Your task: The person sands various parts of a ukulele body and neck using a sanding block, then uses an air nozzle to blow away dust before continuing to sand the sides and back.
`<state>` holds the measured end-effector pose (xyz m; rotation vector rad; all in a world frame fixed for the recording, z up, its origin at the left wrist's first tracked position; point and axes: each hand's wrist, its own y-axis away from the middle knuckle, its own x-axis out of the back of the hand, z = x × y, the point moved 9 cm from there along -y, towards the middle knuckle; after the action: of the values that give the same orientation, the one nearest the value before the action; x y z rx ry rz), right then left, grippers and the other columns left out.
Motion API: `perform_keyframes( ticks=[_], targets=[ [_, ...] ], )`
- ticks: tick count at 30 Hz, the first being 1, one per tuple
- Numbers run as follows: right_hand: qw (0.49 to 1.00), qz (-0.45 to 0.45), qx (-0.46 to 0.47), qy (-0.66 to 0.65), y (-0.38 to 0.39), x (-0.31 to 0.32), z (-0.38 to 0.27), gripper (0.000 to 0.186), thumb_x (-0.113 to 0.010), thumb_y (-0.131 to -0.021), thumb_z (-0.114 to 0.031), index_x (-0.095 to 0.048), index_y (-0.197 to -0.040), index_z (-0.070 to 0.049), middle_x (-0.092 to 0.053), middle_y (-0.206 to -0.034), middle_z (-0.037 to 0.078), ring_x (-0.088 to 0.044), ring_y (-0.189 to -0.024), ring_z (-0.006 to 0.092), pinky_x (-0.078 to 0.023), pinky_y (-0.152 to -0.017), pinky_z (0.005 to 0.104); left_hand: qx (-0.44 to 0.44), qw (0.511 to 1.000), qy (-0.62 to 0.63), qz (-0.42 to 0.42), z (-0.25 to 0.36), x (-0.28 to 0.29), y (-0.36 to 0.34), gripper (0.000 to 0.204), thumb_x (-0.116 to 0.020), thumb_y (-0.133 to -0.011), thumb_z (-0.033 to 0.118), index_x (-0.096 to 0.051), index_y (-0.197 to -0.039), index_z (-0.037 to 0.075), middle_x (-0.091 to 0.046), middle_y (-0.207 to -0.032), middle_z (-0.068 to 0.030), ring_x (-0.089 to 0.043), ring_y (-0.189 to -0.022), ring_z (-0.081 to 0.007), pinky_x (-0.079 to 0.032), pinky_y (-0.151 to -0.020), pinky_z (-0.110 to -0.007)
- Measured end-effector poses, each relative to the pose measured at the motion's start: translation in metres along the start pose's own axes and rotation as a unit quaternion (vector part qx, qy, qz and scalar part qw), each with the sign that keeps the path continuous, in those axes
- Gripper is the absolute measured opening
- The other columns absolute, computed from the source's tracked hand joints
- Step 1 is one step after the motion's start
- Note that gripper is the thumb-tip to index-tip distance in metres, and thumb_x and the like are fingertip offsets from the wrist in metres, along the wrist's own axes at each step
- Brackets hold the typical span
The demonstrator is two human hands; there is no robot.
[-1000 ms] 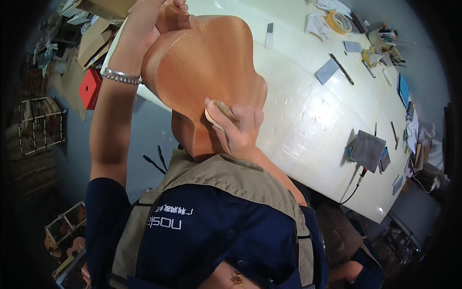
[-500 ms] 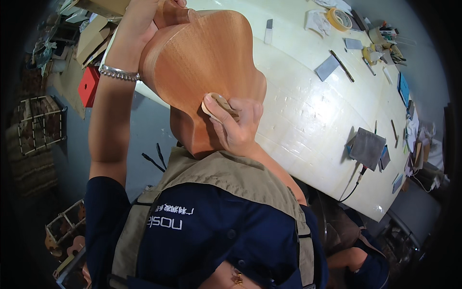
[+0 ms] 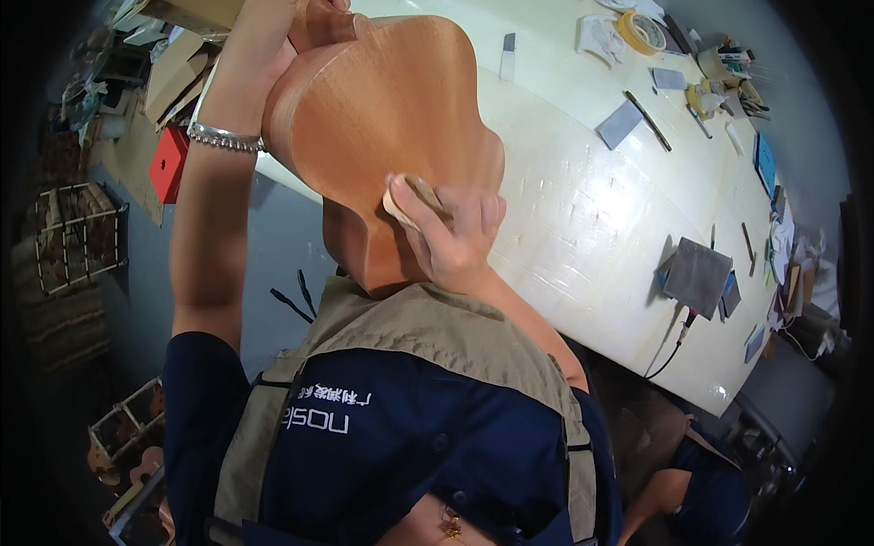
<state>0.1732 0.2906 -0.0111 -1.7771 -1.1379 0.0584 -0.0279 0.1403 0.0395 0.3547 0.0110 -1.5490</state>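
Note:
A reddish-brown wooden ukulele or small guitar body [image 3: 391, 100] lies back side up, its lower end against my apron and its neck end toward the top edge. My left hand [image 3: 276, 45] is closed round the neck by the heel; part of that hand is cut off by the picture's edge. In my right hand [image 3: 460, 232] is a small pale sanding block [image 3: 419, 200], pinched between thumb and fingers. The block rests on the back panel near the waist. Its underside is hidden.
On the white table [image 3: 583, 246] lie a cutter blade [image 3: 508, 56], grey sandpaper [image 3: 620, 125], a tape roll [image 3: 642, 33] and a dark square plate [image 3: 697, 277] with a cable. A red box [image 3: 168, 165] stands at left. Another person's arm [image 3: 657, 500] shows at lower right.
My right hand and the block have barely shifted on the wood, with slight blur. My left hand keeps its grip. At lower right the other person's arm has moved downward.

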Motion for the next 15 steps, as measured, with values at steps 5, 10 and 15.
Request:
perform_keyframes(
  ticks=[5, 10, 15],
  targets=[
    [0.999, 0.007, 0.007, 0.03, 0.021, 0.003, 0.006, 0.043, -0.074, -0.063, -0.017, -0.067, -0.104, -0.024, -0.046, -0.086, -0.002, -0.046, -0.076, 0.0156, -0.031, -0.067, 0.0302, -0.011, 1.0, 0.0, 0.012, 0.004, -0.008, 0.002, 0.018, -0.062, -0.086, 0.019, -0.055, -0.093, 0.005, -0.057, -0.062, -0.0028, -0.058, -0.054, -0.0144, -0.051, -0.048, -0.03],
    [1.0, -0.007, 0.017, 0.014, -0.01, -0.001, -0.001, 0.048, -0.072, -0.062, -0.016, -0.066, -0.109, -0.024, -0.045, -0.094, 0.0, -0.045, -0.08, 0.0167, -0.032, -0.069, 0.0307, -0.015, 1.0, -0.018, -0.013, 0.007, -0.008, 0.002, 0.017, -0.061, -0.087, 0.019, -0.054, -0.092, 0.004, -0.057, -0.062, -0.0033, -0.058, -0.054, -0.0138, -0.051, -0.048, -0.029],
    [0.999, -0.033, 0.0, 0.002, 0.024, 0.001, 0.011, 0.045, -0.07, -0.066, -0.015, -0.066, -0.109, -0.025, -0.046, -0.093, 0.001, -0.045, -0.082, 0.0173, -0.032, -0.07, 0.0314, -0.017, 1.0, -0.001, -0.008, 0.005, -0.006, 0.0, 0.021, -0.062, -0.086, 0.022, -0.054, -0.095, 0.004, -0.058, -0.063, -0.0037, -0.059, -0.054, -0.015, -0.051, -0.048, -0.031]
  ],
)
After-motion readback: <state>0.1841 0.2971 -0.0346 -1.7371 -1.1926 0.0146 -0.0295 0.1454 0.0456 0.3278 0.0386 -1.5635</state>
